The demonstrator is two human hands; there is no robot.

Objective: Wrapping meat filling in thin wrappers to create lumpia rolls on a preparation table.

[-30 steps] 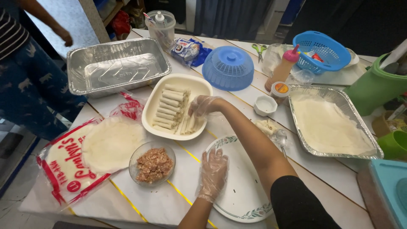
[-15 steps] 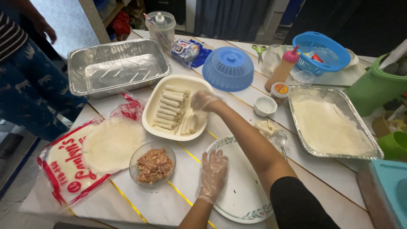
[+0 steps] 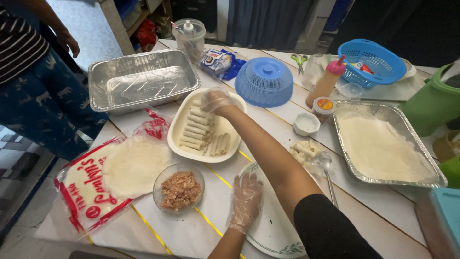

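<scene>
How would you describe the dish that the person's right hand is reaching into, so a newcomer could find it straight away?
Start at the big empty foil tray at the table's far left. Just to its right sits a cream oval dish, where the gloved right hand hovers. It alone holds rows of pale rolled wrappers; the small glass bowl nearby holds minced filling.

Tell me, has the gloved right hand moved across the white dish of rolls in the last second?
Yes. The right hand moved from beside the rolls toward the far rim of the white dish, nearer the blue dome cover.

White plank table (image 3: 383, 225), dark curtain (image 3: 268, 21)
</scene>
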